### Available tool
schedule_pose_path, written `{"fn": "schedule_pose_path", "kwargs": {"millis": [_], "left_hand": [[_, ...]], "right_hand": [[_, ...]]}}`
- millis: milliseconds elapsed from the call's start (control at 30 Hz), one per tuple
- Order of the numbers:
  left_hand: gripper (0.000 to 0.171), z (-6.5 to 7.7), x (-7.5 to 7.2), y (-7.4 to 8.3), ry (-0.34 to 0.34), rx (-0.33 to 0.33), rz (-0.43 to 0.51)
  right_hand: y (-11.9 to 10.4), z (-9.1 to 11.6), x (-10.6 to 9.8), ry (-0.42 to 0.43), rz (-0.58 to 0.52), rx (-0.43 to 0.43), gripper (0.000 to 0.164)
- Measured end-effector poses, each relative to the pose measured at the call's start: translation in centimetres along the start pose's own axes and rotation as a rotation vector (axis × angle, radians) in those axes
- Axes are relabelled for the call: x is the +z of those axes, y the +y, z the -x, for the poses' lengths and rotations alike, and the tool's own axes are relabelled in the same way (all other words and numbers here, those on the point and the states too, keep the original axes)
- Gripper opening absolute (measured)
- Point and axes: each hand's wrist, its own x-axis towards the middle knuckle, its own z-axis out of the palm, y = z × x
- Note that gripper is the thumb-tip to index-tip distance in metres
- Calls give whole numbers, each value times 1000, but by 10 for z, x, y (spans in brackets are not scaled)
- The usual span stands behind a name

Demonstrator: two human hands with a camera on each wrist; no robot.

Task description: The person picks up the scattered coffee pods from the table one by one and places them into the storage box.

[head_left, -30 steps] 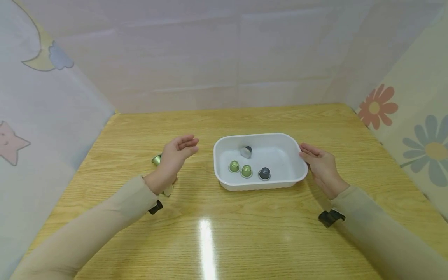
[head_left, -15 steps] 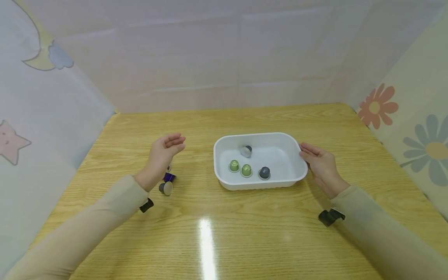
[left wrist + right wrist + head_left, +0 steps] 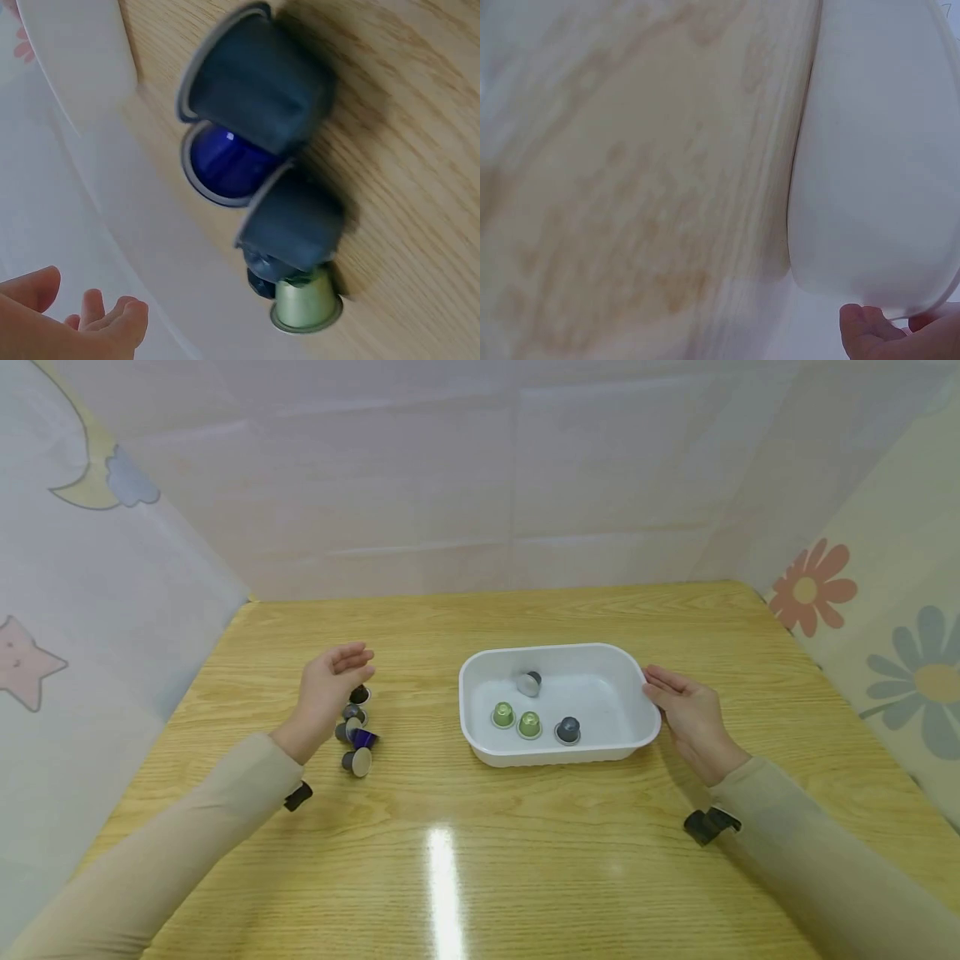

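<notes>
My left hand [image 3: 326,695] hovers over a loose cluster of coffee capsules on the table's left side, its fingers loosely bent with nothing between them. Beneath and beside it lie a black capsule [image 3: 360,694], a purple-blue capsule [image 3: 365,739] and several grey ones, one [image 3: 357,763] showing its pale lid. A light green capsule [image 3: 306,304] appears in the left wrist view; my hand hides it from the head view. My right hand [image 3: 688,714] pinches the right rim of a white plastic tray [image 3: 558,757], thumb at the rim, fingers outside.
Inside the tray sit two green capsules [image 3: 503,715], a dark grey capsule [image 3: 567,730] upright, and another [image 3: 529,683] tipped on its side. The wooden table [image 3: 525,860] meets a pale wall covering [image 3: 420,485] at the back and printed coverings at both sides.
My left hand has moved left from near the tray, back over the capsule cluster, uncovering several capsules. The right hand and the tray have stayed in place.
</notes>
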Motion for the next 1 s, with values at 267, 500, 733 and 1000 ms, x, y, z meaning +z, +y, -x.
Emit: {"fn": "schedule_pose_path", "kwargs": {"millis": [267,500,733,1000], "left_hand": [[47,-6,-12,-14,52,2,-32],[47,-8,-20,-22,72,11,-64],[53,-13,-26,-30,28,-54,-94],[61,-20,-30,-36,-37,-85,-145]], "right_hand": [[-1,1,-1,-3,7,-1,54],[-2,1,1,-2,34,2,54],[-2,1,0,9,11,-6,53],[0,1,0,6,22,-16,53]]}}
